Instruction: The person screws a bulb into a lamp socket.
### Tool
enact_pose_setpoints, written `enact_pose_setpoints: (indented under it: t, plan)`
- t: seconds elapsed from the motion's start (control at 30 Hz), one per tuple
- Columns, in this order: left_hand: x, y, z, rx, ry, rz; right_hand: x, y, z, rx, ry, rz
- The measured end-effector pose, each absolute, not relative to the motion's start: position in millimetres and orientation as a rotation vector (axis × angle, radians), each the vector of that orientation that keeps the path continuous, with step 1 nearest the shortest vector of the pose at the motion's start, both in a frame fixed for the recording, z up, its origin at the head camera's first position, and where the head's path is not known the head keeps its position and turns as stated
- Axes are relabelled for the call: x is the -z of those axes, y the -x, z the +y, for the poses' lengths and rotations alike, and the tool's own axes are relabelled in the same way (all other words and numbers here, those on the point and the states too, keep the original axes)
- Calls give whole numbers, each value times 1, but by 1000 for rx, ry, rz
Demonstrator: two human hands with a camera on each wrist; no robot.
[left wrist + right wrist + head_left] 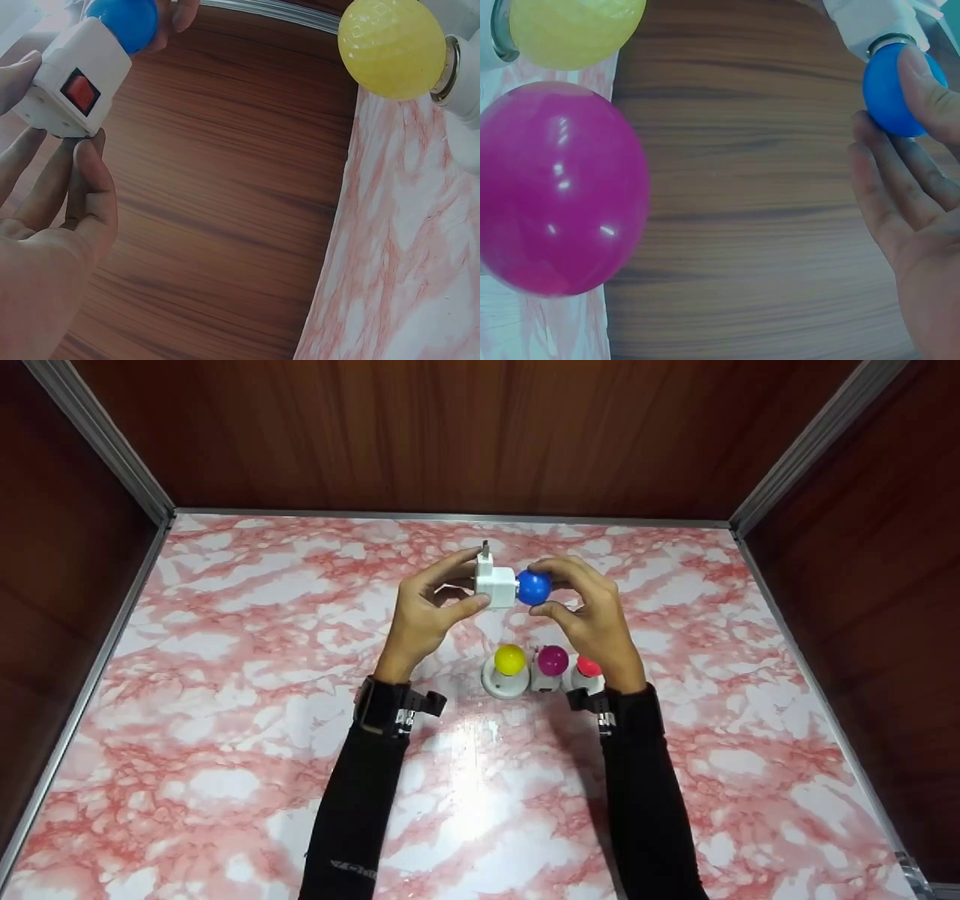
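Observation:
My left hand [422, 611] grips a white plug-in bulb socket [496, 586] above the table, its plug pins pointing toward the back wall. A red rocker switch [80, 92] shows on the socket in the left wrist view. From the socket's right side sticks a blue light bulb [534, 587], its metal base partly visible at the socket mouth. The thumb and fingers of my right hand [596, 611] pinch this bulb. In the right wrist view, the thumb lies across the blue bulb [892, 90] with fingertips beneath it.
Nearer me, a yellow bulb [510, 659], a purple bulb [553, 661] and a red bulb [589, 667] stand in white holders in a row. The right hand partly covers the red one. Brown wood-grain panels wall the marbled table [225, 712] at the back and sides.

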State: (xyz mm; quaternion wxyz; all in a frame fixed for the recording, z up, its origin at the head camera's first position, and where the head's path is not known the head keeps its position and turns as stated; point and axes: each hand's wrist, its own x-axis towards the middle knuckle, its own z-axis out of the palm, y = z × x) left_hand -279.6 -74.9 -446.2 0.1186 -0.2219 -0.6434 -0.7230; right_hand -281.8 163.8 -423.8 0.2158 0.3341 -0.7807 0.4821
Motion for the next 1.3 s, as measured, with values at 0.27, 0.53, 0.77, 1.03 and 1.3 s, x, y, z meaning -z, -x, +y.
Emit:
enact_pose_setpoints:
  t: [0.27, 0.53, 0.77, 1.03, 1.3]
  plan:
    - [446, 281, -75, 2103, 589, -1902, 423, 282, 162, -1362, -943, -2140]
    - [445, 280, -73, 2135, 503, -1819, 426, 281, 162, -1477, -927, -2095]
    - [449, 283, -70, 2050, 516, -1856, 427, 283, 159, -1459, -856, -2108]
    - [452, 282, -75, 1950, 599, -2088, 428, 285, 156, -1435, -778, -2144]
    - [454, 282, -79, 1923, 612, -2223, 426, 283, 150, -1483, -767, -2143]
